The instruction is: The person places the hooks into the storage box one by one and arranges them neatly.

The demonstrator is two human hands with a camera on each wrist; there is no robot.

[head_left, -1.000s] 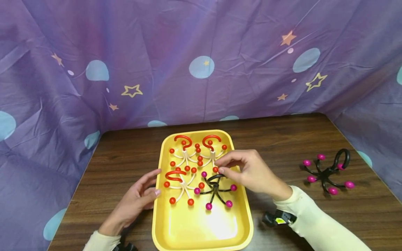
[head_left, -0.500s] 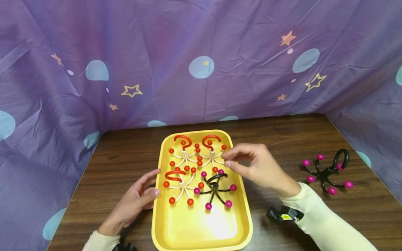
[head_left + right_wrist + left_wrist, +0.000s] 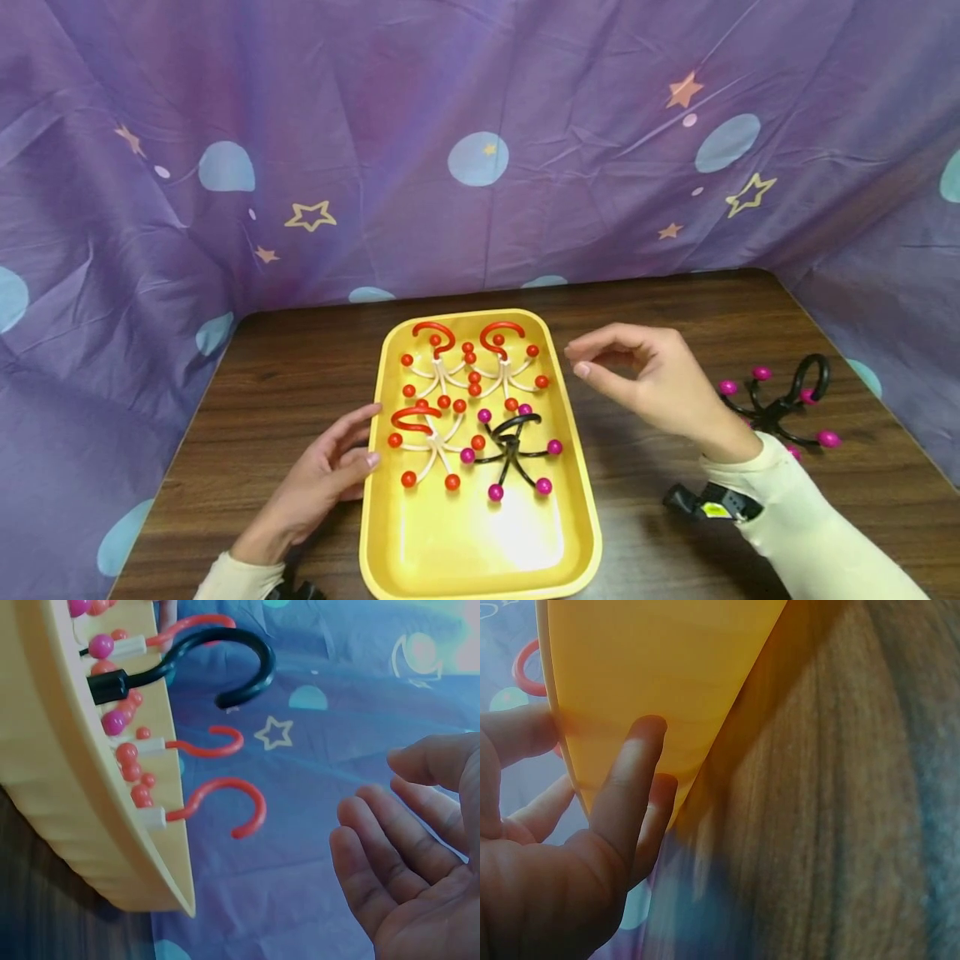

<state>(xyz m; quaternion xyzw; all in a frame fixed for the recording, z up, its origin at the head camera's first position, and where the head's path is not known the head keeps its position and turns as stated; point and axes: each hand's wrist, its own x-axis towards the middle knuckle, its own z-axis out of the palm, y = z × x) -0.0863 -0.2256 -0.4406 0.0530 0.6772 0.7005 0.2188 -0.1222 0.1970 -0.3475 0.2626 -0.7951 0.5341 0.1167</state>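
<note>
A yellow tray (image 3: 450, 546) holds several hook hangers with ball-tipped arms. Three have white arms, red balls and red hooks: one at the back left (image 3: 438, 367), one at the back right (image 3: 506, 367), one at the middle left (image 3: 437, 443). Beside the last stands a black hanger (image 3: 512, 446) with magenta balls. My left hand (image 3: 322, 471) touches the tray's left side, its fingertips against the outer wall (image 3: 652, 664) in the left wrist view. To the right of the tray, my right hand (image 3: 656, 379) is raised with loosely bent fingers and nothing between them.
A second black hanger (image 3: 776, 412) with magenta balls lies on the wooden table (image 3: 660, 296) at the right, partly behind my right hand and sleeve. A purple patterned cloth (image 3: 420, 233) hangs behind the table.
My right hand has moved right, from over the tray to beyond its right rim. Balls its fingers covered now show. My left hand stays at the tray's side.
</note>
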